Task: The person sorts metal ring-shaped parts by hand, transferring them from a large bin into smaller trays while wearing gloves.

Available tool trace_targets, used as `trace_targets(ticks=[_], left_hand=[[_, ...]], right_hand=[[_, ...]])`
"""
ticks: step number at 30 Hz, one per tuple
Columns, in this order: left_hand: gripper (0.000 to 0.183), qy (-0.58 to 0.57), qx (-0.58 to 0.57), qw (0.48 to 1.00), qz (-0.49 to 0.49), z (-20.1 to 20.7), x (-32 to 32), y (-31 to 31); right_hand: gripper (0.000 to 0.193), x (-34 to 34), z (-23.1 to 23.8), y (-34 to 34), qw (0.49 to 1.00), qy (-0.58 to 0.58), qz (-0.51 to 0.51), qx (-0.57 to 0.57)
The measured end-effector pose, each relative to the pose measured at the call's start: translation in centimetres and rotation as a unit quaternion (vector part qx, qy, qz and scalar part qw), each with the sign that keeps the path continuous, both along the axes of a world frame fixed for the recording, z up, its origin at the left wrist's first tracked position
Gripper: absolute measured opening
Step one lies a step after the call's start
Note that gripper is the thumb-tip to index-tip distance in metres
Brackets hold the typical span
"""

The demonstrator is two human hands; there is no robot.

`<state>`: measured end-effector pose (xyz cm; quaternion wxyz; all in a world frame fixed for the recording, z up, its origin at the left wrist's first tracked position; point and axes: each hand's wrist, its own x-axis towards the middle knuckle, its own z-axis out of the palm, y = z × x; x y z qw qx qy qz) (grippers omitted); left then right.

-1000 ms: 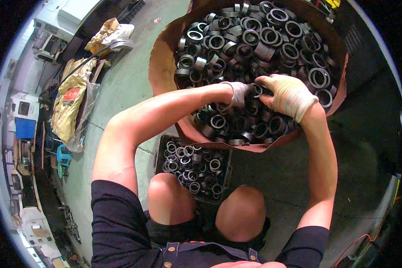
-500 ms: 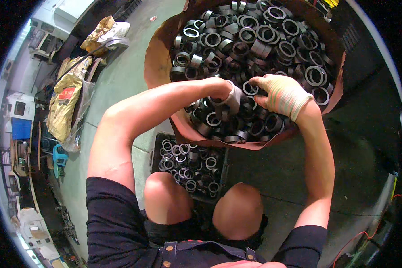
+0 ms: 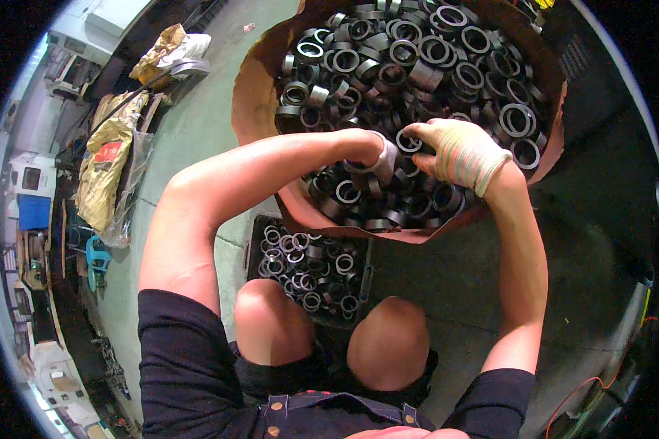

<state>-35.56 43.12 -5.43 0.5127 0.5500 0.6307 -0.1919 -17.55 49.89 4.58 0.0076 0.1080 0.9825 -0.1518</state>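
Note:
A big bin with brown, uneven walls (image 3: pixel 255 110) is heaped with dark metal rings (image 3: pixel 392 75). My right hand (image 3: pixel 458 151), in a pale knitted glove with coloured stripes, reaches into the heap from the right. Its fingertips are curled onto the edge of a metal ring (image 3: pixel 400 147), gripping it. Just left of it, my left hand (image 3: pixel 382 159) dips into the pile with the wrist bent. It also wears a light glove, and its fingers are hidden behind the hand and among the rings.
Between the bin and my knees, a dark crate (image 3: pixel 367 282) on the floor holds more rings, many of them shinier. Yellowish sacks (image 3: pixel 110 172) and a blue-green stool (image 3: pixel 97 260) stand off to the left. An orange cable (image 3: pixel 575 395) runs along the floor at lower right.
The whole view has shifted slightly. My right fingertips have moved a little to the left over the ring. The left hand stays nearly in place among the rings.

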Motion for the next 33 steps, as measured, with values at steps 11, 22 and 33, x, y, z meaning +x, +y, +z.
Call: trace_targets(ticks=[11,22,33], left_hand=[[0.057,0.027,0.1,0.99,-0.097,-0.6,2.9,-3.6],[0.039,0.041,0.072,0.992,-0.098,1.1,2.9,-2.8],[0.04,0.084,0.082,0.96,-0.253,-0.4,2.3,-3.2]], right_hand=[[0.04,0.4,0.1,-0.2,1.0,0.016,0.009,0.009],[0.043,0.4,-0.3,0.0,0.998,0.042,0.049,0.001],[0.041,0.5,-0.5,-0.2,0.997,0.065,0.046,0.001]])
